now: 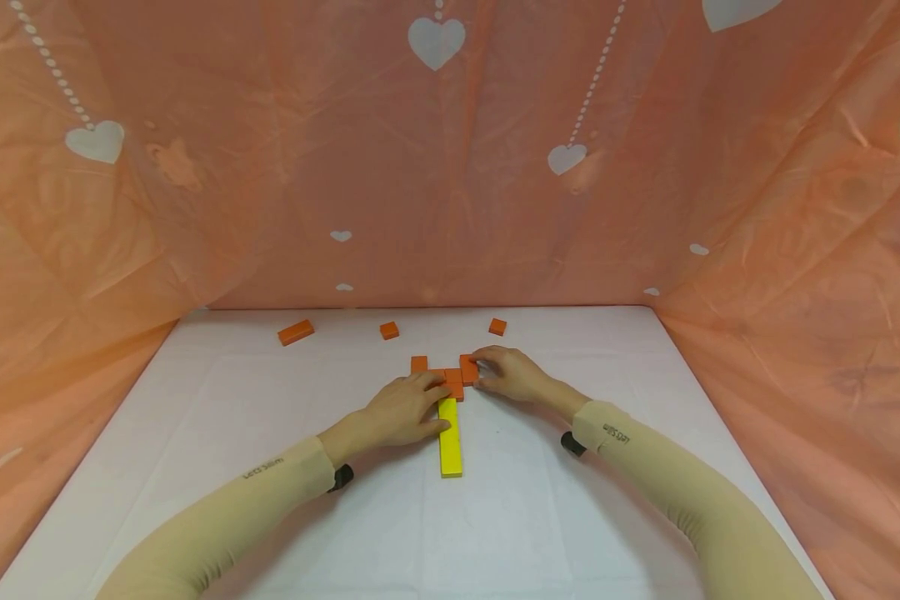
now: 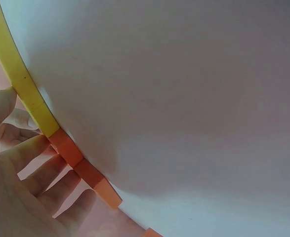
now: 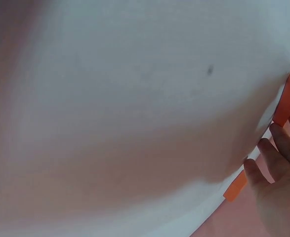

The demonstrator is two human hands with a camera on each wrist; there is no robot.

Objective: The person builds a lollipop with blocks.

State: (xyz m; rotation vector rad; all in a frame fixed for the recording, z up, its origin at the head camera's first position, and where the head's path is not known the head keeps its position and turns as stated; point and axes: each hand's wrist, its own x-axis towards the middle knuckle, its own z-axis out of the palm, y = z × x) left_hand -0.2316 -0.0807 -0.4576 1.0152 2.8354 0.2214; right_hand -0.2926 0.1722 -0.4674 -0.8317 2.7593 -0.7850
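A long yellow block [image 1: 450, 450] lies lengthwise on the white table, with several orange blocks [image 1: 453, 376] joined at its far end. At the group's left, an orange block [image 1: 419, 364] juts away from me. My left hand [image 1: 399, 412] rests against the group; its thumb touches the yellow block's side and its fingertips [image 2: 66, 177] lie along the orange pieces. On the right side, my right hand [image 1: 516, 374] pinches an orange rectangular block [image 1: 467, 370] between thumb and finger, right at the group's edge. The left fingers partly cover the orange pieces in the head view.
Near the table's back edge lie a larger orange block [image 1: 296, 332] at left, a small orange block [image 1: 389, 330] in the middle and another small orange block [image 1: 498, 327] to the right. Pink sheeting [image 1: 435, 192] with white hearts encloses the table's back and sides.
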